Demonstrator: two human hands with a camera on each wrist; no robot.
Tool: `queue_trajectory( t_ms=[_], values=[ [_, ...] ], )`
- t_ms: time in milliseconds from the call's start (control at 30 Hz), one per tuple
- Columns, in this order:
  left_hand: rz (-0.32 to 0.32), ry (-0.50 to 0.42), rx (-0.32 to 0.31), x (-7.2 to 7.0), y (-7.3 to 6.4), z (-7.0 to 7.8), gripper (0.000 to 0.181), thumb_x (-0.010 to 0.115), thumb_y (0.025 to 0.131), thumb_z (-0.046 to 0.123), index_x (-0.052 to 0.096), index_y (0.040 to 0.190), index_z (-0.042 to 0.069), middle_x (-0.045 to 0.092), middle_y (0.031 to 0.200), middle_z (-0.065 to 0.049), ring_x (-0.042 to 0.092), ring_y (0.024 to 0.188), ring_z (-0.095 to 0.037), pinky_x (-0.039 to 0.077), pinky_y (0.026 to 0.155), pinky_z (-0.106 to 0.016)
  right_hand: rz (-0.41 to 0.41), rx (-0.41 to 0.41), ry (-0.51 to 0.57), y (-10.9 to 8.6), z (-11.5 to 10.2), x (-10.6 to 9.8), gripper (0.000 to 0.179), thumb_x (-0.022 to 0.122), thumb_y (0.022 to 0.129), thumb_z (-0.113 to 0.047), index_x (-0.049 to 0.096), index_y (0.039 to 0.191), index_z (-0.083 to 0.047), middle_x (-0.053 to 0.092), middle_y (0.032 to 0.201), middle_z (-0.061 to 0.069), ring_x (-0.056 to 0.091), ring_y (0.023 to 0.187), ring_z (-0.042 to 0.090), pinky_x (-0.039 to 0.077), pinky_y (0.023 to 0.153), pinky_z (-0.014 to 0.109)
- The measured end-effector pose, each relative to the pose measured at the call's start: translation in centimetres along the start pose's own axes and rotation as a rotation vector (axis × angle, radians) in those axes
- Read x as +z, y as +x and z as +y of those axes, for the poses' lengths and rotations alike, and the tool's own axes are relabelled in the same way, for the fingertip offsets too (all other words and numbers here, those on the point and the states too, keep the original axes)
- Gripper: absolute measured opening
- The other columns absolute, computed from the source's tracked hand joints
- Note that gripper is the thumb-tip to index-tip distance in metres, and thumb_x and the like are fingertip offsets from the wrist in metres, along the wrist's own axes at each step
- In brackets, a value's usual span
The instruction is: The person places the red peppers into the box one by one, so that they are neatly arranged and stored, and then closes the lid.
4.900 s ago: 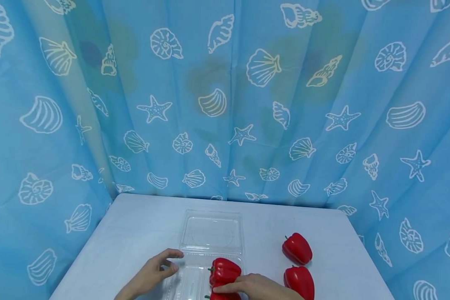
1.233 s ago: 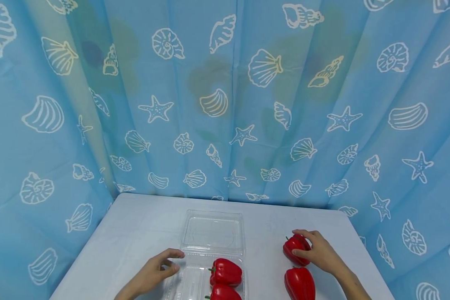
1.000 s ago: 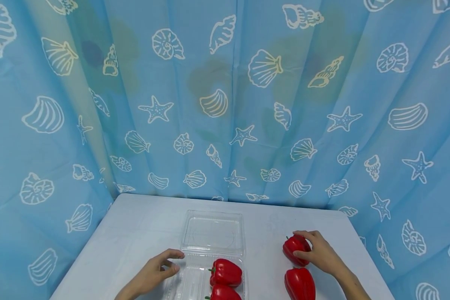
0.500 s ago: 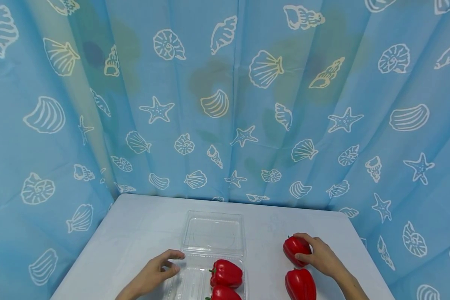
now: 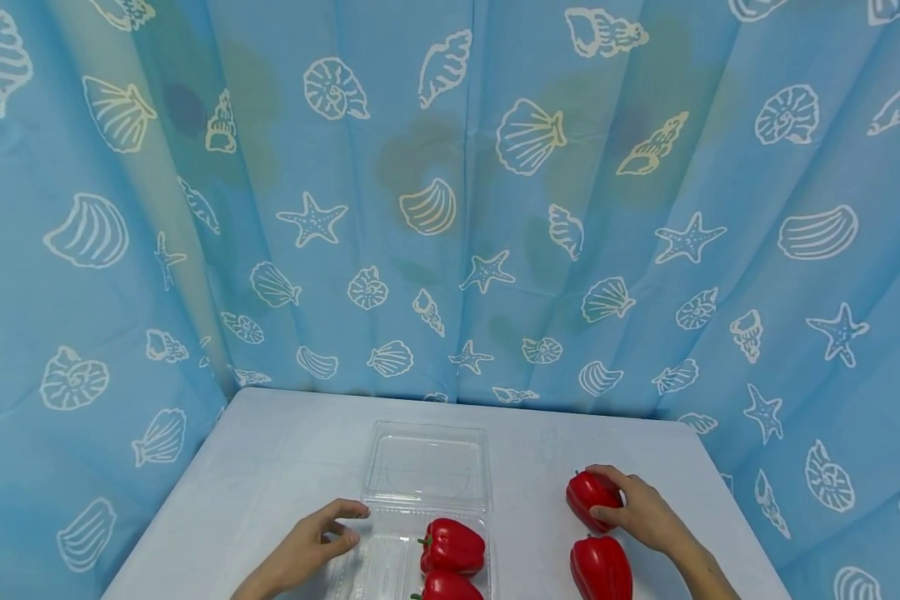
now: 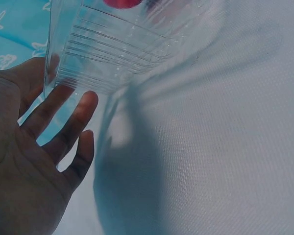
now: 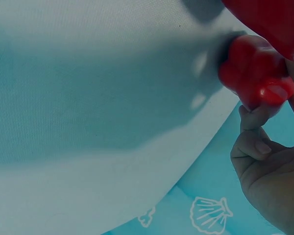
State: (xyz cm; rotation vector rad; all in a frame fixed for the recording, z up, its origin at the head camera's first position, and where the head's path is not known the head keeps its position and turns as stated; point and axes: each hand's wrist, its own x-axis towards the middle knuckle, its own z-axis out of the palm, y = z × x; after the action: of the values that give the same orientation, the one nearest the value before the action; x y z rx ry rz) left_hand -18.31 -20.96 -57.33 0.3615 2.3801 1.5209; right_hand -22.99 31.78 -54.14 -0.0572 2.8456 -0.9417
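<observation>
Thumb and fingers of the person's right hand (image 5: 641,510) curve round a glossy red bell pepper (image 5: 591,498) with a short green stem, gripping it from its four o'clock side, on the right part of the white table (image 5: 285,450). Its stem points toward eleven o'clock; whether its underside touches the tabletop, I cannot tell. Just beside it, at six o'clock, lies a second loose red bell pepper (image 5: 602,568), cut by the lower edge of the head view.

Well apart, toward nine o'clock, sits a clear plastic hinged container, its ribbed base (image 5: 390,546) nearest the person and its rectangular lid (image 5: 426,465) laid back at twelve o'clock. Along the base's three o'clock side lie two more red bell peppers, the farther one (image 5: 453,547) at twelve o'clock of the nearer one (image 5: 452,587), both stems toward nine.

At the base's nine o'clock side is the left hand (image 5: 307,540), fingers loosely bent and spread apart, with hold of nothing; whether the fingertips touch the plastic is unclear. Beyond the table, at twelve o'clock, hangs a blue curtain (image 5: 390,283) printed with white shells and starfish.
</observation>
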Motion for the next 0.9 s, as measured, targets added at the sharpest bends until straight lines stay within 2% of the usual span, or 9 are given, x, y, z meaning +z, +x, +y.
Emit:
queue_trajectory(
  t_ms=[900],
  values=[
    [0.002,0.002,-0.01,-0.1,0.11,-0.13,0.04,0.066,0.098,0.03,0.059,0.131,0.008,0.061,0.132,-0.017,0.063,0.103,-0.025,0.055,0.088,-0.052,-0.008,0.015,0.006,-0.13,-0.31,0.01,0.095,0.096,0.062,-0.035,0.051,0.144,-0.018,0.063,0.128,0.011,0.06,0.111,0.032,0.061,0.077,0.046]
  ],
)
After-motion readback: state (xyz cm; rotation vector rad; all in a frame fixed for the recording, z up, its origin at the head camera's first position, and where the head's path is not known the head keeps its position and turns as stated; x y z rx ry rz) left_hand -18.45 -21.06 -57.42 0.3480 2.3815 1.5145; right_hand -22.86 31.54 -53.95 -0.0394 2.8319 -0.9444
